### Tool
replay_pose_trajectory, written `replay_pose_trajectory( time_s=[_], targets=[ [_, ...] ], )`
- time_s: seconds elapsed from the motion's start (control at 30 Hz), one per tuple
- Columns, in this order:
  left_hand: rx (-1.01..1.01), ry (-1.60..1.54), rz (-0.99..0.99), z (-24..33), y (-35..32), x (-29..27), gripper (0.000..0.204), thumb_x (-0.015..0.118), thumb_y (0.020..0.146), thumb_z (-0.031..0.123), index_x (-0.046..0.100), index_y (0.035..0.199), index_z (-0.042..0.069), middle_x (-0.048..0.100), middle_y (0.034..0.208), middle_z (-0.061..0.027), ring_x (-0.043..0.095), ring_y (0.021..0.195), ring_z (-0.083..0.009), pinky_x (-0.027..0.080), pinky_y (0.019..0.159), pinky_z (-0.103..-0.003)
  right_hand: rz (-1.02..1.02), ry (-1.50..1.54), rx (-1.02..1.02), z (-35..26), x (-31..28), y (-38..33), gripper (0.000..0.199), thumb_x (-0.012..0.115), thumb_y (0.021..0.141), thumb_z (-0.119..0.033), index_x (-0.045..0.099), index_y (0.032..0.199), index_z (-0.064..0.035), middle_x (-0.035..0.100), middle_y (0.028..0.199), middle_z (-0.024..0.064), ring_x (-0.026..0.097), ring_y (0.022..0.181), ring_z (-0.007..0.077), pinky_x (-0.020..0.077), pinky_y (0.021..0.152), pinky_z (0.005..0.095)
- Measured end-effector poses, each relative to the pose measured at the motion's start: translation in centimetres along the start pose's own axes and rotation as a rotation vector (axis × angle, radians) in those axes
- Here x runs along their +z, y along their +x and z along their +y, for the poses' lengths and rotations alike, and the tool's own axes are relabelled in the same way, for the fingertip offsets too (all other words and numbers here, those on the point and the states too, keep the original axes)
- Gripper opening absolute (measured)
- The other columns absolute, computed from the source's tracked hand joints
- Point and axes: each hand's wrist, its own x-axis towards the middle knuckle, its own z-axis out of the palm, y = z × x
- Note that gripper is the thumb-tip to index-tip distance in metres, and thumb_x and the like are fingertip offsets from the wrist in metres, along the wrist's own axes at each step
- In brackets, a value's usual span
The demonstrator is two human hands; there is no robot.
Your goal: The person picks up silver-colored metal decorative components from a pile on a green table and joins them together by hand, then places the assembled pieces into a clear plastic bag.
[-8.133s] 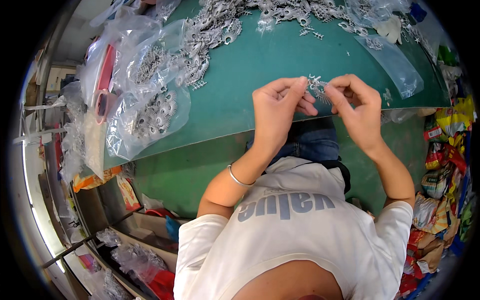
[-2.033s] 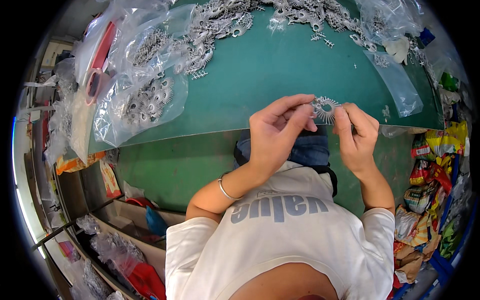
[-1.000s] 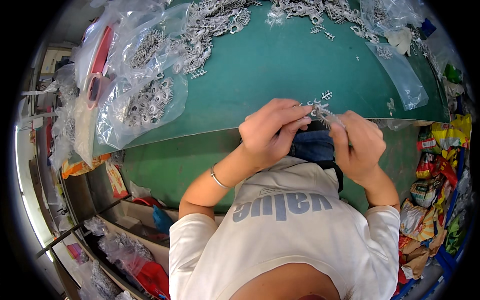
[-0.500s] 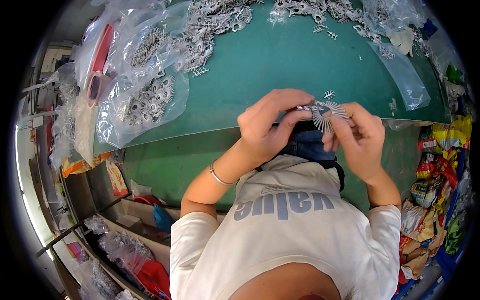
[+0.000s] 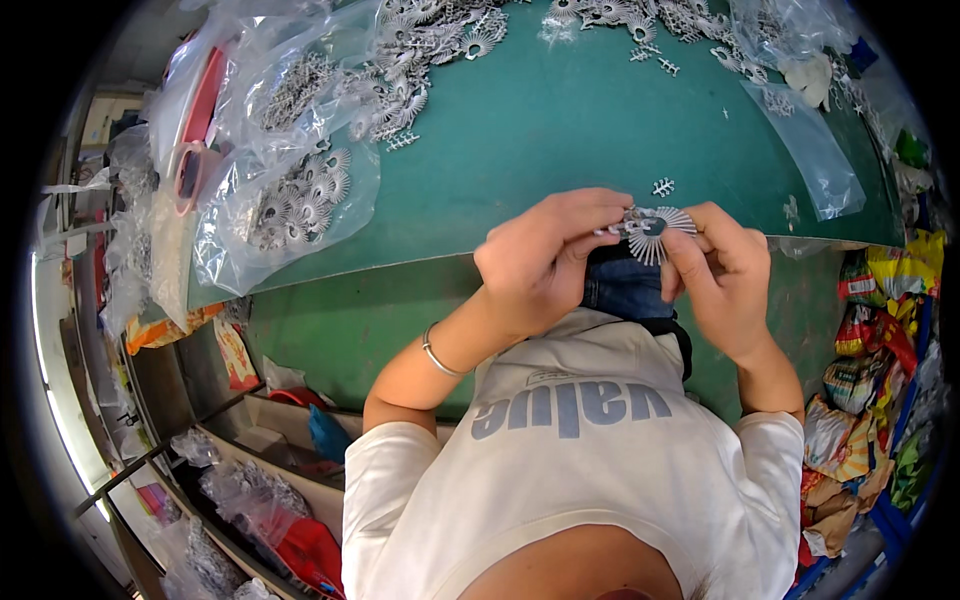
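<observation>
Head view: cluttered green table (image 5: 560,130).

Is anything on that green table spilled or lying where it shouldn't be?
A few small silver pieces lie loose on the green table, such as one just beyond the hands, away from the heaps and the clear bags. Nothing looks broken.

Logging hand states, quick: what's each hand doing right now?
Left hand: closed, pinching the silver fan-shaped metal piece.
Right hand: closed on the same piece.
</observation>
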Motion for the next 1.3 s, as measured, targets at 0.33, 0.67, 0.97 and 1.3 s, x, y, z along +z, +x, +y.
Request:
replay_pose_trajectory(
  time_s=[0.33, 0.67, 0.97, 1.3],
  targets=[
    [-0.084, -0.032, 0.013, -0.7, -0.8, 0.3, 0.021, 0.062, 0.07, -0.013, 0.061, 0.09, -0.006, 0.065, 0.086, -0.0163, 0.066, 0.074, -0.0242, 0.054, 0.066, -0.028, 0.146, -0.418, -0.312, 0.3, 0.2, 0.4, 0.007, 0.062, 0.08, -0.004, 0.058, 0.079, 0.0016, 0.051, 0.052, 0.0074, 0.049, 0.039, 0.0151, 0.036, 0.039, 0.0277],
    [-0.889, -0.738, -0.229, -0.4, 1.1, -0.8, 0.022, 0.048, 0.092, 0.013, 0.057, 0.1, -0.005, 0.06, 0.08, -0.0078, 0.059, 0.071, -0.0122, 0.049, 0.06, -0.022, 0.051, -0.5, -0.516, 1.7, -1.4, 2.0, 0.013, 0.069, 0.07, -0.005, 0.06, 0.079, -0.0013, 0.049, 0.06, 0.0084, 0.049, 0.049, 0.0221, 0.038, 0.044, 0.0306],
    [-0.816, -0.334, -0.391, 0.4, 0.6, -0.7, 0.027, 0.044, 0.095, 0.02, 0.055, 0.084, -0.002, 0.049, 0.055, -0.0026, 0.043, 0.043, -0.0087, 0.034, 0.041, -0.021, 0.137, -0.648, -0.533, 2.6, -0.5, 1.9, 0.013, 0.068, 0.068, -0.005, 0.056, 0.073, -0.0017, 0.045, 0.06, 0.0077, 0.045, 0.05, 0.0232, 0.0357, 0.044, 0.0327],
    [-1.06, -0.663, -0.337, 0.1, -0.5, 0.1, 0.035, 0.04, 0.096, 0.028, 0.043, 0.072, 0.004, 0.031, 0.05, 0.0019, 0.029, 0.037, -0.0074, 0.028, 0.036, -0.022, 0.145, -0.685, -0.665, 4.0, -0.2, 1.6, 0.014, 0.068, 0.065, -0.005, 0.058, 0.074, -0.0027, 0.047, 0.062, 0.0052, 0.049, 0.054, 0.0212, 0.0373, 0.045, 0.0296]
  ],
)
